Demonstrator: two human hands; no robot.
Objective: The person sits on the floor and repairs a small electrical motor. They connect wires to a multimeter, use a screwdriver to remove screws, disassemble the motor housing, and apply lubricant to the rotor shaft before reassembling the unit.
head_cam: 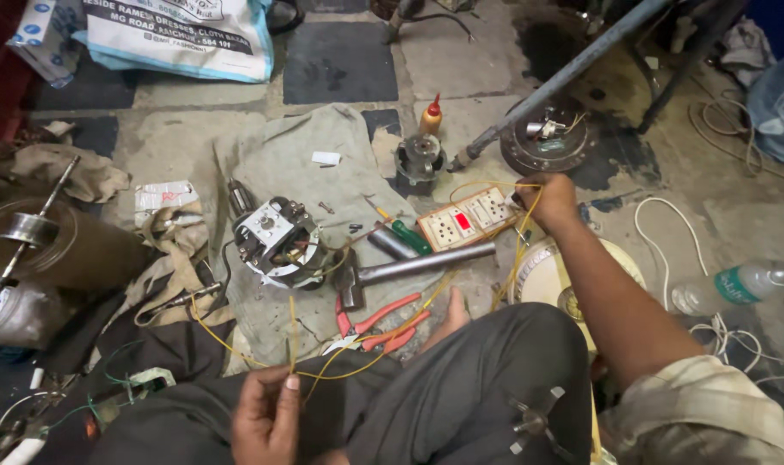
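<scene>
Head view: we're holding yellow wires [323, 366] in a left hand [267, 418] pinch, running to the switch-and-socket board [466, 218] just under our right hand [548, 200], closed on their far ends. Judging: keeping strands taut, clear of pliers [376, 323] and motor [280, 241]. Right arm extending forward, left tucked near knee.

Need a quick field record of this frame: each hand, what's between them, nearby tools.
left hand: pinches thin yellow wires upright, near the lap
right hand: reaches out, holding yellow wire ends at the cream switch-and-socket board
between hands: yellow wires run across the grey cloth
motor: grey metal electric motor on the cloth, wired
tools: red-handled pliers, steel-handled hammer, green-handled screwdriver
</scene>
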